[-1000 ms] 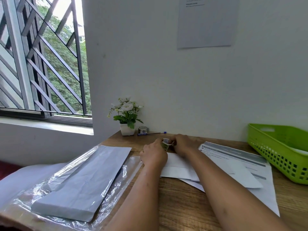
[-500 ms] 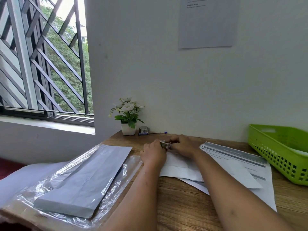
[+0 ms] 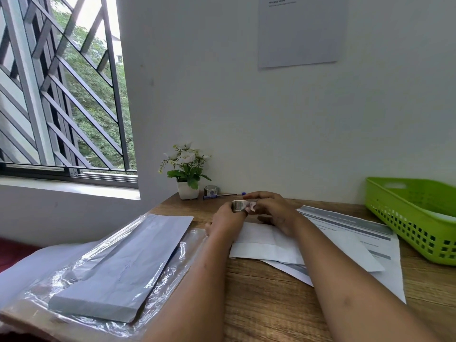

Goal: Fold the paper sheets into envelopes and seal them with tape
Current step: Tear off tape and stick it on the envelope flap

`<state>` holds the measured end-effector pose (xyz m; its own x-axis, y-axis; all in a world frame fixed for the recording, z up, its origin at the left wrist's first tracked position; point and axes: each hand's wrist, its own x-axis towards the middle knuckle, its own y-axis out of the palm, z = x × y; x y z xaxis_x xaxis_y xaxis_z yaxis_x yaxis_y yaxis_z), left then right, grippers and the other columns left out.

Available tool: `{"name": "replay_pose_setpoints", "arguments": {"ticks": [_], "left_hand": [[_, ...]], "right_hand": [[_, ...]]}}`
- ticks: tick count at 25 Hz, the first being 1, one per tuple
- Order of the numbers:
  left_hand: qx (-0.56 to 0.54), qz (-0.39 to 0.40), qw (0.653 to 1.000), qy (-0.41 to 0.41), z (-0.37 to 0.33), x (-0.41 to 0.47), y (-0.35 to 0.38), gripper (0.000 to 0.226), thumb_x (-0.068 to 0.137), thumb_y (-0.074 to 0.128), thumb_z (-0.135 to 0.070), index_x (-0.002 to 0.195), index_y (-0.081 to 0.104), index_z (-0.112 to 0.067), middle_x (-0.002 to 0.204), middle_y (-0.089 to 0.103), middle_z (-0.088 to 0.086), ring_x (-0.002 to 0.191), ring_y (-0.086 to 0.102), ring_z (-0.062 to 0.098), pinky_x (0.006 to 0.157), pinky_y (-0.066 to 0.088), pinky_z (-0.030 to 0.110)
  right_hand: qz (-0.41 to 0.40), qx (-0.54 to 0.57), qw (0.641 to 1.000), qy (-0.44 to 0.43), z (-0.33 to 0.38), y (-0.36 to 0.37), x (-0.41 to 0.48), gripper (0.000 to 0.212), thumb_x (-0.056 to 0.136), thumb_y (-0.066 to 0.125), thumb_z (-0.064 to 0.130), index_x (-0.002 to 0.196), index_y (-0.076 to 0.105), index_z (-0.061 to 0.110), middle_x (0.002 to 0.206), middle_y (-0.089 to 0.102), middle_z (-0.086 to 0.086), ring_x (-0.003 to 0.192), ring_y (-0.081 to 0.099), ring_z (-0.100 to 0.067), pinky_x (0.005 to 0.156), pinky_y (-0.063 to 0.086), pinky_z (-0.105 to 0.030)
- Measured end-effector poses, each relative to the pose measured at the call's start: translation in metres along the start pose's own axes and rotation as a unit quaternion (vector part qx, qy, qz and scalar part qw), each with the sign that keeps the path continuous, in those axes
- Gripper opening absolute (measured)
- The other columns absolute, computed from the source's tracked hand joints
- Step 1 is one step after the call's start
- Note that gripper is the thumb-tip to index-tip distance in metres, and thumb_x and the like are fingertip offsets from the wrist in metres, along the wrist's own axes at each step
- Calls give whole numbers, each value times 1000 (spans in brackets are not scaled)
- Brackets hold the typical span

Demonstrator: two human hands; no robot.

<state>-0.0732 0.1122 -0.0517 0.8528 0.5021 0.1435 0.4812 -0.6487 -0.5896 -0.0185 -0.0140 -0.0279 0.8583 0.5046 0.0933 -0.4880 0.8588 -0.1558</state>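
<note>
My left hand (image 3: 228, 218) grips a small patterned tape roll (image 3: 238, 205) just above the desk. My right hand (image 3: 272, 209) pinches the pink free end of the tape (image 3: 252, 206) right beside the roll. Under both hands lies a folded white paper envelope (image 3: 265, 245), resting on printed sheets (image 3: 350, 233). A stack of plain white sheets (image 3: 123, 265) sits to the left on a clear plastic wrapper (image 3: 172, 272).
A green plastic basket (image 3: 409, 218) stands at the right edge of the wooden desk (image 3: 269, 304). Against the wall are a small potted flower (image 3: 187, 174), a second tape roll (image 3: 210, 190) and a blue pen (image 3: 223, 195). A barred window is to the left.
Both hands have lifted slightly with the roll, and my right hand has drawn a short pink tape end out from it.
</note>
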Motion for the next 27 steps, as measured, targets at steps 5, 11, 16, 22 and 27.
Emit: {"name": "replay_pose_setpoints", "arguments": {"ticks": [5, 11, 16, 22, 27], "left_hand": [[-90, 5, 995, -29, -2, 1, 1, 42, 87, 47, -56, 115, 57, -26, 119, 61, 2, 115, 50, 26, 106, 31, 48], [-288, 7, 957, -30, -11, -1, -3, 26, 89, 51, -49, 88, 57, -24, 105, 62, 6, 101, 56, 25, 97, 43, 42], [-391, 54, 917, -52, -21, -10, -10, 34, 99, 40, -27, 121, 55, -6, 115, 62, 13, 76, 55, 12, 56, 43, 20], [-329, 46, 943, -12, -16, -10, -6, 35, 101, 35, -24, 131, 50, -16, 125, 59, 8, 103, 57, 19, 69, 44, 25], [-205, -2, 979, 2, -7, -5, -1, 33, 95, 44, -15, 123, 61, -19, 125, 60, 4, 116, 53, 21, 100, 42, 32]], "right_hand": [[-38, 54, 998, 11, 0, -1, 1, 37, 85, 42, -4, 81, 73, 15, 98, 70, -10, 84, 66, -18, 49, 43, -21], [-73, 45, 995, 41, 6, 0, 1, 14, 88, 59, 14, 91, 73, 16, 96, 66, -1, 89, 63, -16, 63, 44, -25], [-22, 15, 1000, 0, 7, 0, 1, 19, 86, 68, 28, 104, 71, 23, 95, 69, 4, 88, 60, -9, 69, 43, -24], [-28, -15, 999, -23, 5, 1, 5, 6, 87, 68, 22, 92, 71, 20, 87, 67, 1, 81, 56, -10, 68, 42, -24], [-141, -278, 943, -112, -7, 1, 17, 19, 80, 75, 25, 90, 74, 10, 90, 66, -1, 82, 55, -12, 68, 41, -23]]}}
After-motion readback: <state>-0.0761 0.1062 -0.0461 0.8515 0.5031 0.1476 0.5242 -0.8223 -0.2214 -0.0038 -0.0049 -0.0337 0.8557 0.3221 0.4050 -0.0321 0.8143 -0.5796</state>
